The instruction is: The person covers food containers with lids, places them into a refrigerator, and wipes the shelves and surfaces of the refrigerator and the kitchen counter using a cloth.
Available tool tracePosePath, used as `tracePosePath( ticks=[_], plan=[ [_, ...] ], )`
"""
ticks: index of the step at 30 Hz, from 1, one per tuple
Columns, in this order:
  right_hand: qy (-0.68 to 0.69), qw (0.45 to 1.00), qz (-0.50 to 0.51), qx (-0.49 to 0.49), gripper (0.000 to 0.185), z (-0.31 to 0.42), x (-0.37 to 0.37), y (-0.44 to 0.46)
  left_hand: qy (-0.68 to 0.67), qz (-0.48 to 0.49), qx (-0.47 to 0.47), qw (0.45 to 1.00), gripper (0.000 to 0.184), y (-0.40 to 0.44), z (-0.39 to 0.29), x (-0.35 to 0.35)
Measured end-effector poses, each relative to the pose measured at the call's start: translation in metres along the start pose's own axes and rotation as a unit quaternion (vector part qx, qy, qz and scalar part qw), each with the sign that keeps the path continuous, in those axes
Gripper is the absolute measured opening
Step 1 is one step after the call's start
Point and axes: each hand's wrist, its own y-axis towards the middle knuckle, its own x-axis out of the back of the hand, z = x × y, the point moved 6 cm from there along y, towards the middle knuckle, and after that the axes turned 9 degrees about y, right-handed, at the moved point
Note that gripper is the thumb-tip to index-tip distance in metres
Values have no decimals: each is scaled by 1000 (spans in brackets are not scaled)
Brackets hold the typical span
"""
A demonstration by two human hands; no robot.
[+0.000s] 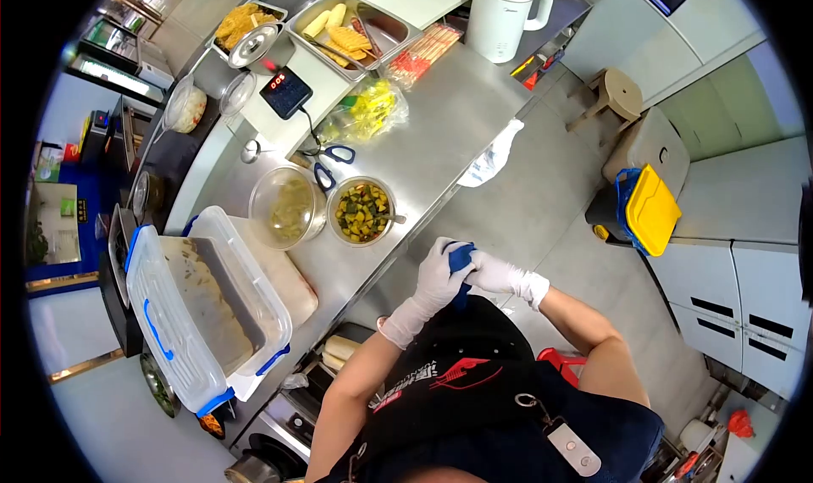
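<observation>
My left hand (437, 278), in a white glove, is closed around a dark blue cloth (460, 257) in front of my black apron. My right hand (498, 274), gloved as well, grips the same cloth from the other side, and part of it hangs below the fingers. Both hands are off the counter, just past its front edge. Nearest them on the steel counter (440, 136) stands a metal bowl (362, 212) of diced green and yellow vegetables with a spoon in it. Beside it is a clear round tub (286, 209) with pale contents.
A large clear bin (212, 288) with its tilted lid stands at left. Blue-handled scissors (324, 176), a digital scale (285, 91), a steel tray (392, 36) of food and a white kettle (501, 19) lie further back. A yellow-lidded trash bin (650, 209) and stool (616, 96) stand at right.
</observation>
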Motion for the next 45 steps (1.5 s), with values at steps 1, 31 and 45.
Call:
tracePosePath(
  ticks=[1,31,45],
  plan=[
    [-31,999,-5,30,23,9,-1,-2,-55,-8,30,998,23,0,4,-2],
    [-15,930,-345,123,42,31,27,4,-448,-76,272,848,44,37,16,-40],
    [-385,825,-368,189,37,160,171,136,-382,-163,324,850,35,-180,107,63]
  ],
)
